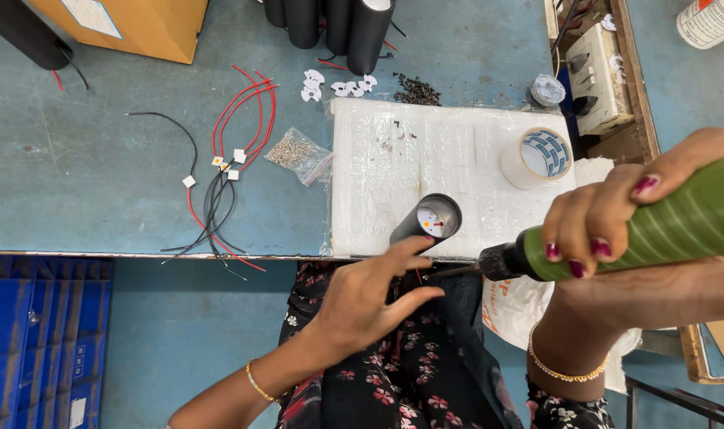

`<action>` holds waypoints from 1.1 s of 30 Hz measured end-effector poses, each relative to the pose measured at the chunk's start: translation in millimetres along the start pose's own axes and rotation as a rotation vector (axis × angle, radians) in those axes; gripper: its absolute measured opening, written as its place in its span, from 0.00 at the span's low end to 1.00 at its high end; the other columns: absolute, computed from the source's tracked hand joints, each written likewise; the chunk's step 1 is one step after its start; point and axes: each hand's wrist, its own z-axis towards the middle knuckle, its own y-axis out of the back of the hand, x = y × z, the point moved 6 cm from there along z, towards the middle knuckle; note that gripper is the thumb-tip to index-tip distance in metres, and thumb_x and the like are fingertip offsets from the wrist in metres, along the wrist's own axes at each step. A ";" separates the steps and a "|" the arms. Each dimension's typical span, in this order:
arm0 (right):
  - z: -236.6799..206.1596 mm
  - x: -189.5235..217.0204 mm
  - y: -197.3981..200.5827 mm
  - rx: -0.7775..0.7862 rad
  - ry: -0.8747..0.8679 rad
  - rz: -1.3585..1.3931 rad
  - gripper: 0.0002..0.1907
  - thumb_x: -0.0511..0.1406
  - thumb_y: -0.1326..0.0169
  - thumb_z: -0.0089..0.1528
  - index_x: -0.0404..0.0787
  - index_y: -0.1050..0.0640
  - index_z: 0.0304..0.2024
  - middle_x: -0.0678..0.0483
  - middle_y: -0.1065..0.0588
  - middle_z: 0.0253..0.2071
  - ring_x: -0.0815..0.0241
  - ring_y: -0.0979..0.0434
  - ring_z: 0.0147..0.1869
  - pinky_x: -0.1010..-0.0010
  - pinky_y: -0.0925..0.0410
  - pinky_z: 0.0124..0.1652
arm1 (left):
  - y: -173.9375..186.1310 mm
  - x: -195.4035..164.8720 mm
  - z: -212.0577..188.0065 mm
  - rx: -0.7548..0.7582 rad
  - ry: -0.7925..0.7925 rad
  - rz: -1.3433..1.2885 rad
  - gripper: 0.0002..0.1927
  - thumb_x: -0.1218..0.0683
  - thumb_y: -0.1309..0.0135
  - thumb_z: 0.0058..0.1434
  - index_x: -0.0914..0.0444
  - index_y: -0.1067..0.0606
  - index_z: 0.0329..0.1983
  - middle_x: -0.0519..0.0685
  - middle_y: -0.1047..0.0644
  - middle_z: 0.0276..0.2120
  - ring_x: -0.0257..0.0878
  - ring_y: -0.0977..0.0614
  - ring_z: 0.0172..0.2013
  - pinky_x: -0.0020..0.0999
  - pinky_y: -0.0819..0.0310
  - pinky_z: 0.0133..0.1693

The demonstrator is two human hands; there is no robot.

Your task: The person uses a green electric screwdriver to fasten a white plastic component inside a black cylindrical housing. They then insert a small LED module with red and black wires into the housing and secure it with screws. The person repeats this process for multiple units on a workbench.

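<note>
My left hand (371, 292) grips the lower part of a black cylindrical lamp housing (427, 219) tilted over the table's front edge, its open end showing a white disc inside. My right hand (616, 214) is closed around a green electric screwdriver (656, 230). The screwdriver's dark chuck and thin bit (457, 270) point left, with the tip next to my left fingers and the housing's side. A red wire shows just below the housing.
A white foam sheet (393, 191) covers the blue table, with a tape roll (538, 157) on it. Red and black wires (227, 159), a bag of screws (298, 155), black tubes (338, 28), a cardboard box (131, 24), a power socket (596, 75), blue crates (40, 334).
</note>
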 end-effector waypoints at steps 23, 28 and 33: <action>-14.9 12.1 96.5 0.170 0.119 0.179 0.15 0.38 0.46 0.65 0.50 0.31 0.22 0.64 0.32 0.21 0.72 0.34 0.24 0.82 0.34 0.28 | -33.2 37.5 8.8 0.019 -0.137 -0.023 0.28 0.49 0.30 0.55 0.60 0.29 0.53 0.57 0.29 0.56 0.54 0.21 0.51 0.42 0.23 0.52; -19.2 4.0 78.7 0.059 0.086 0.182 0.16 0.39 0.46 0.66 0.48 0.33 0.24 0.62 0.33 0.22 0.72 0.32 0.22 0.76 0.32 0.28 | -13.8 26.5 13.0 0.174 -0.199 0.028 0.22 0.52 0.35 0.59 0.63 0.28 0.53 0.59 0.27 0.59 0.57 0.22 0.57 0.44 0.24 0.57; -25.1 1.1 69.5 0.111 0.078 0.087 0.17 0.41 0.46 0.66 0.49 0.33 0.23 0.62 0.33 0.24 0.71 0.29 0.23 0.75 0.31 0.27 | -6.3 24.1 23.8 0.399 -0.281 0.116 0.19 0.54 0.38 0.59 0.66 0.27 0.50 0.65 0.29 0.61 0.59 0.25 0.61 0.45 0.26 0.57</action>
